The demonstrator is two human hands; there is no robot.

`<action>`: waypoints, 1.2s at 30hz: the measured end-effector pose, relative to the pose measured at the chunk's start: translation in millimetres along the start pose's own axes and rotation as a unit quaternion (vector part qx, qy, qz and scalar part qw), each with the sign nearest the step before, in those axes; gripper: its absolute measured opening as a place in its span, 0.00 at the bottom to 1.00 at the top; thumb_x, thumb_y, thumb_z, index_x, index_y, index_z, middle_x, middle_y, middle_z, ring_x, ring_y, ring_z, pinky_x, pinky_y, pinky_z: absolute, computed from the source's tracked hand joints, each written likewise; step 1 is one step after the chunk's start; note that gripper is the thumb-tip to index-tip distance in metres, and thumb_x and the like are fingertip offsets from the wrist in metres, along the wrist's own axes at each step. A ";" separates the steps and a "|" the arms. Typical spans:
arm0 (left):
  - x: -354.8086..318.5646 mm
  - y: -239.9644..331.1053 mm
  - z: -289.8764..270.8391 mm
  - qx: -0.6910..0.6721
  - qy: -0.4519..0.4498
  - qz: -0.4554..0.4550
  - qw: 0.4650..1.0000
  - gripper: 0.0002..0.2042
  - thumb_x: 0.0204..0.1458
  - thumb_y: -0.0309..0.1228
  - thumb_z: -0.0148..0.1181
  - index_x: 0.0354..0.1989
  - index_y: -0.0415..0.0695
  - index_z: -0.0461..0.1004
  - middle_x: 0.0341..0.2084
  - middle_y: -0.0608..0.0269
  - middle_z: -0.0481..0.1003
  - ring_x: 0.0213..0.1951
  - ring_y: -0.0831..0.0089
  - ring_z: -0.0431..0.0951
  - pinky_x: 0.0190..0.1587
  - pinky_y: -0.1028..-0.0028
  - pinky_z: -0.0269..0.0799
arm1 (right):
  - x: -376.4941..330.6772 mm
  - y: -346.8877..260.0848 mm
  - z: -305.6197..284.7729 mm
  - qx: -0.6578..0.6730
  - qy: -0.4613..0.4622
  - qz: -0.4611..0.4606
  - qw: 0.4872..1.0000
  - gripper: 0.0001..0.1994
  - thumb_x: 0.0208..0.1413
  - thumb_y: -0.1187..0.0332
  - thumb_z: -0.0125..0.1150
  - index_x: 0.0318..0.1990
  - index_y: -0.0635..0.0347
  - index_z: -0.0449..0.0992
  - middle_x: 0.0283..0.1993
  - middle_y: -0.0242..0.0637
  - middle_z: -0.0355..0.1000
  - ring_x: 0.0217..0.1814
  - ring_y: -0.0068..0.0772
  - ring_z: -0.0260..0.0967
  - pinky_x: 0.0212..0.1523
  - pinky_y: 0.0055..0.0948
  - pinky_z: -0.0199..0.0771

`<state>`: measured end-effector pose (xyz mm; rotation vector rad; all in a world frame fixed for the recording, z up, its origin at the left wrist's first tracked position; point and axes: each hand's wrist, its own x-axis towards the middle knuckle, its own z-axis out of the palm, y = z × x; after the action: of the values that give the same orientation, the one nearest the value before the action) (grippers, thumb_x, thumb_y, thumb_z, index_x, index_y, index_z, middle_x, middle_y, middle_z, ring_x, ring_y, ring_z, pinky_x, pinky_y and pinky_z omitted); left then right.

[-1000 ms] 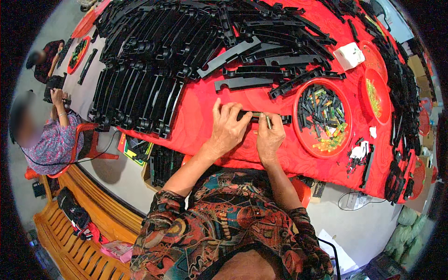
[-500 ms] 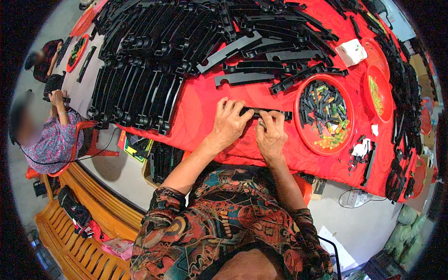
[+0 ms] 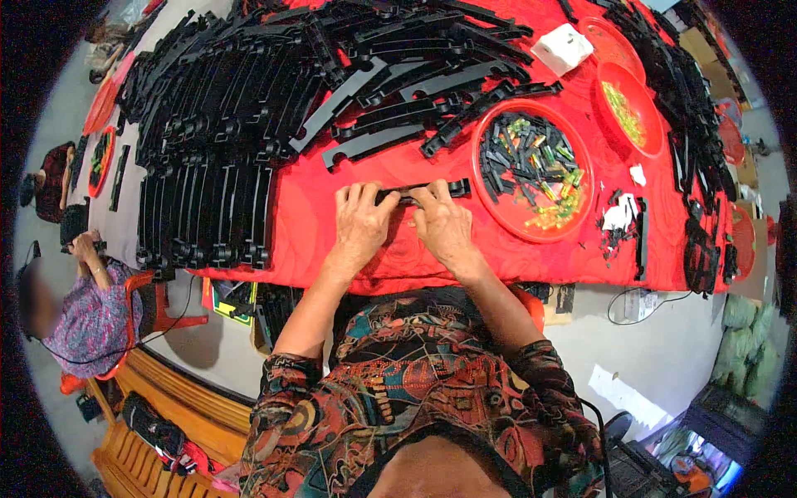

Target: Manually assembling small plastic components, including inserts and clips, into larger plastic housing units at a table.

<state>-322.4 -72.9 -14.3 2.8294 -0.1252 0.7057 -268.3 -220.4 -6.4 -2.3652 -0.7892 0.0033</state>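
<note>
A long, narrow black plastic part [image 3: 459,189] lies crosswise on the red cloth in front of me, with both hands closed over it. My left hand [image 3: 361,224] grips its left end, thumb and fingers bent around it. Just to the right, my right hand [image 3: 444,228] presses its curled fingers onto the middle of the part. The part's right end sticks out past my right hand. Close by on the right is a red plastic basin [image 3: 506,216] with small black pieces and yellow-green pieces inside.
Black parts stand in tight rows [image 3: 203,212] at left; looser ones [image 3: 365,148] lie beyond my hands. A white block [image 3: 563,50] and a red dish [image 3: 652,95] of yellow-green bits sit far right. A wooden bench [image 3: 158,448] and a seated person [image 3: 91,319] are at left.
The view has swung, so the table's things sit further left in the picture. My right hand's fingers, earlier pinched below the part, now lie over it. My left hand still holds its left end.
</note>
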 end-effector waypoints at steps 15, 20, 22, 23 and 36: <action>-3.4 3.2 -6.2 -0.051 -0.059 0.010 0.997 0.15 0.36 0.23 0.57 0.36 0.50 0.74 0.32 0.62 0.68 0.38 0.64 0.67 0.39 0.67 0.60 | 20.7 11.5 -24.2 0.728 0.140 0.086 0.665 0.21 0.57 0.59 0.37 0.29 0.71 0.70 0.12 0.25 0.50 0.12 0.16 0.42 0.14 0.19 0.45; -4.9 1.4 -2.8 -0.038 -0.047 0.023 0.998 0.12 0.39 0.27 0.55 0.35 0.50 0.75 0.30 0.61 0.67 0.37 0.65 0.65 0.38 0.66 0.58 | 33.6 5.1 -0.6 0.707 0.130 0.061 0.693 0.18 0.51 0.66 0.35 0.26 0.71 0.69 0.11 0.26 0.49 0.11 0.16 0.40 0.14 0.19 0.45; -5.0 1.8 -2.0 -0.033 -0.043 0.023 0.998 0.12 0.38 0.27 0.55 0.34 0.50 0.75 0.30 0.61 0.67 0.37 0.65 0.65 0.38 0.67 0.58 | 35.1 8.2 6.6 0.708 0.121 0.075 0.692 0.18 0.51 0.65 0.35 0.24 0.71 0.69 0.11 0.25 0.49 0.11 0.16 0.40 0.14 0.19 0.45; -5.2 1.9 -1.7 -0.029 -0.044 0.021 0.998 0.12 0.38 0.26 0.55 0.34 0.50 0.75 0.30 0.61 0.67 0.37 0.65 0.65 0.38 0.67 0.58 | 35.2 8.2 8.3 0.705 0.124 0.078 0.694 0.18 0.51 0.66 0.35 0.24 0.71 0.69 0.11 0.25 0.48 0.11 0.16 0.40 0.13 0.19 0.45; -4.1 2.7 -2.3 -0.046 -0.055 0.004 0.997 0.11 0.39 0.27 0.54 0.33 0.49 0.76 0.30 0.61 0.67 0.37 0.64 0.66 0.38 0.66 0.58 | 35.0 5.5 15.1 0.647 0.122 0.084 0.748 0.20 0.53 0.64 0.35 0.19 0.68 0.69 0.11 0.28 0.55 0.12 0.16 0.45 0.14 0.19 0.47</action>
<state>-327.5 -74.8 -13.7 2.7795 -0.1812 0.5321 -239.5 -196.2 -15.0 -1.0336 -0.2292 0.2351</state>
